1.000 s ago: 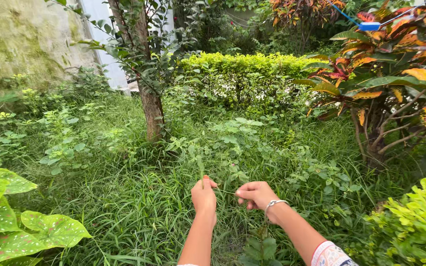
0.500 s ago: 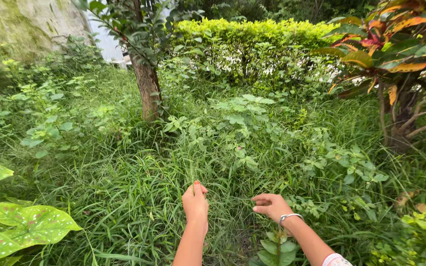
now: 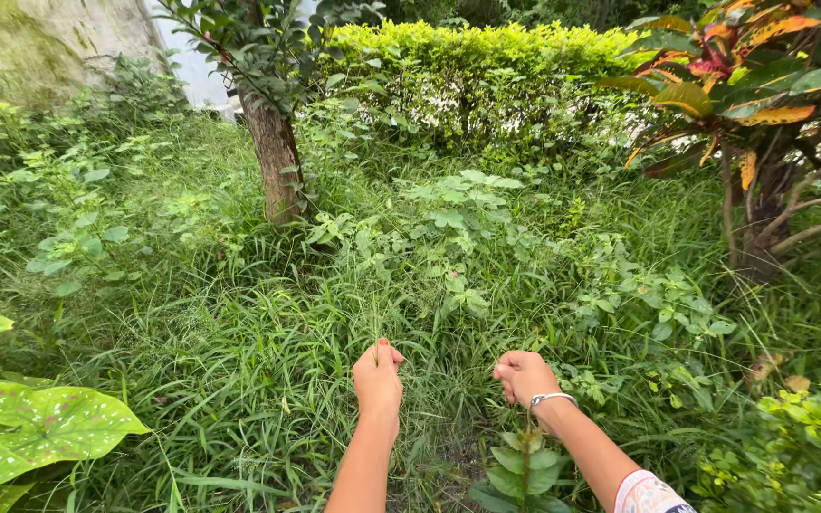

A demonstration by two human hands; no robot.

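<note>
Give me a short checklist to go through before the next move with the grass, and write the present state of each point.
1. Left hand pinches a grass stalk that stands up from its fingers: ok.
2. Right hand is closed; whether it holds grass: cannot tell.
3. Both hands are apart, not touching each other: ok.
4. Both hands are fully in view: ok.
5. The ground under the grass is visible: not ok, the growth hides it.
6. The tree trunk stands well beyond the hands: ok.
</note>
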